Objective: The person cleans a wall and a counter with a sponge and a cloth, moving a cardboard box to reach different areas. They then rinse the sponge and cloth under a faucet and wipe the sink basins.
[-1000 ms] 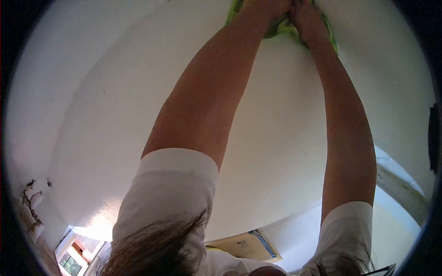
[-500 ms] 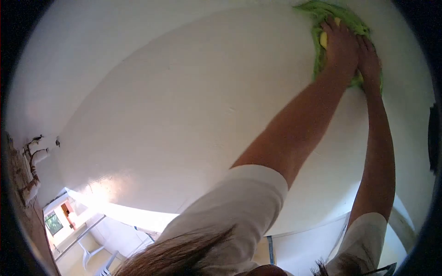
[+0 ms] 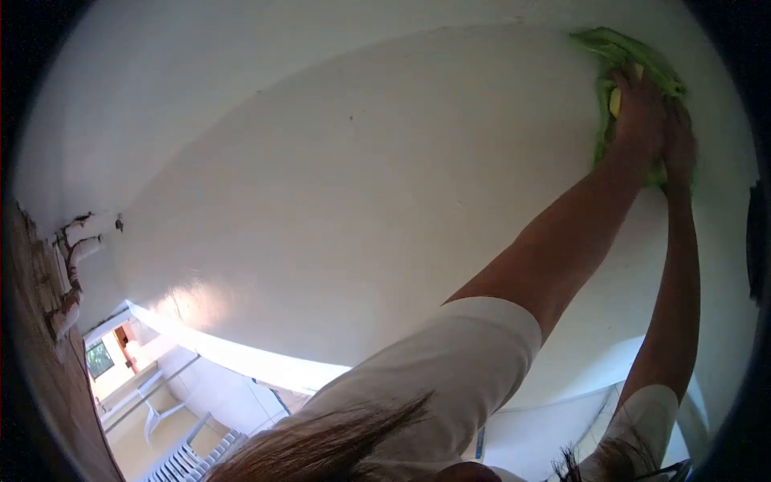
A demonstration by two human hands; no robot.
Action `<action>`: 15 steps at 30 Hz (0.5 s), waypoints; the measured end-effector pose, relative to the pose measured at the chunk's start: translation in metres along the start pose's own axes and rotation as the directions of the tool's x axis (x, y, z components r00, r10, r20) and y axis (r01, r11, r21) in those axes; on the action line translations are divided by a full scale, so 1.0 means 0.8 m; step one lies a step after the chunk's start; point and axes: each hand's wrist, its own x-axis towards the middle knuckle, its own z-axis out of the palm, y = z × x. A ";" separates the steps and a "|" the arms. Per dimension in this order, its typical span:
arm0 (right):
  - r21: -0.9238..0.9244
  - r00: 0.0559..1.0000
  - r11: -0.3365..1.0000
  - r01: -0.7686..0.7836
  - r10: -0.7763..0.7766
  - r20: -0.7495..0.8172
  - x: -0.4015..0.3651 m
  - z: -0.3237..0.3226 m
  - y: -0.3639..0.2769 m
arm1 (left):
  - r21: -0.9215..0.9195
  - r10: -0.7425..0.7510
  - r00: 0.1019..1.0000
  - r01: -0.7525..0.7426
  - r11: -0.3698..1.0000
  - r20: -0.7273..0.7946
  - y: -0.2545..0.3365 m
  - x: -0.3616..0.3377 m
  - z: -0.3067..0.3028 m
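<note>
Both arms reach up to the far right of a large pale surface [image 3: 321, 193]. My left hand [image 3: 640, 112] lies with fingers spread on a green cloth [image 3: 662, 72], pressing it against the surface. Something yellow [image 3: 616, 102] shows beside and under its fingers. Close against it on the right, my right hand [image 3: 679, 143] also rests on the cloth, its fingers extended. The cloth is crumpled and sticks out above and to the left of the hands; the part beneath them is hidden.
White plastic chairs [image 3: 197, 450] stand below at the lower left, near a small window [image 3: 99, 359]. Chipped, peeling material [image 3: 71, 277] edges the surface at the left. A dark object [image 3: 755, 241] shows at the far right edge. Hair hangs across the bottom.
Both hands and the green cloth now appear further right and lower in the view. The background has also shifted, with more of the chairs showing.
</note>
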 end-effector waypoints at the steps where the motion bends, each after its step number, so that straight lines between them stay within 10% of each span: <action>1: 0.044 1.000 0.999 0.019 -0.019 0.005 0.000 0.000 0.002 | 0.007 0.018 0.999 -0.018 1.000 0.039 -0.001 0.000 -0.006; 6: -0.077 0.990 0.991 0.109 -0.115 -0.079 0.000 0.061 0.035 | -0.019 -0.035 0.987 0.039 0.999 0.160 0.001 -0.003 -0.029; 12: 0.248 1.000 0.969 -0.008 0.002 0.023 -0.010 0.026 0.001 | 0.069 -0.123 0.954 0.109 0.992 0.272 -0.005 -0.029 -0.029; 15: 0.295 0.951 0.935 -0.198 0.111 0.288 -0.029 0.057 0.005 | 0.113 -0.145 0.956 0.120 0.986 0.256 -0.005 -0.083 -0.070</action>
